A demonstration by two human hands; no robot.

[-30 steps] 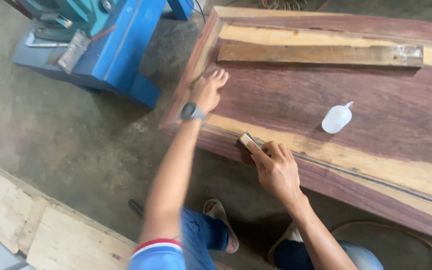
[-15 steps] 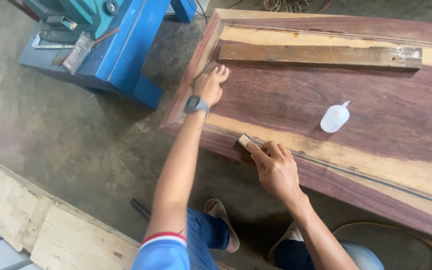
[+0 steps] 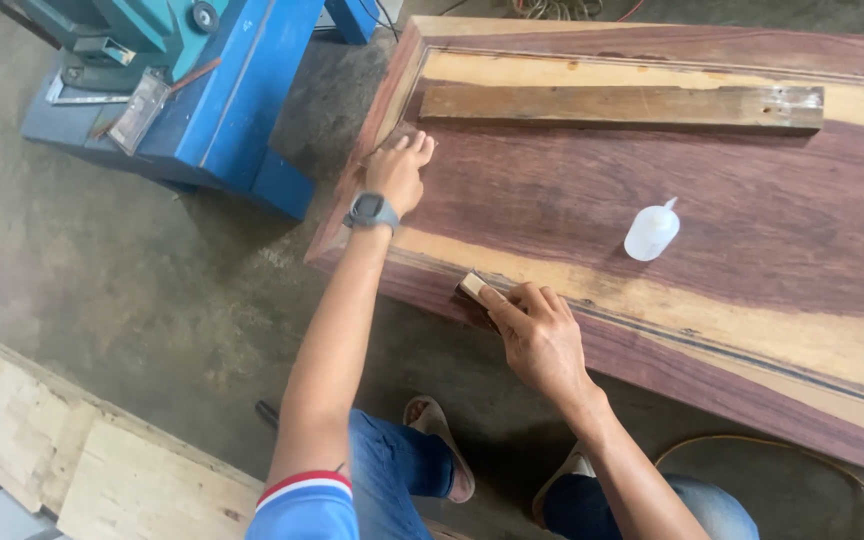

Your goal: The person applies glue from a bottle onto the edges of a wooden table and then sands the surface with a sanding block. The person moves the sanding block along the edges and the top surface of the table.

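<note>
A wide dark reddish wooden slab [image 3: 592,190] with pale streaks fills the right of the view. My left hand [image 3: 395,170] lies flat, fingers apart, near the slab's left end, a watch on the wrist. My right hand [image 3: 534,330] grips a small pale flat block [image 3: 472,287] and presses it against the slab's near edge. A small white squeeze bottle [image 3: 650,231] stands on the slab, right of both hands.
A long rough wooden batten [image 3: 620,106] lies across the slab's far side. A blue machine [image 3: 182,90] stands on the concrete floor at upper left. Pale planks [image 3: 82,450] lie at lower left. A hose [image 3: 782,450] curves at lower right.
The view has drifted slightly, so everything sits a little further left. Both hands stay at the same places on the slab; the block remains at the near edge.
</note>
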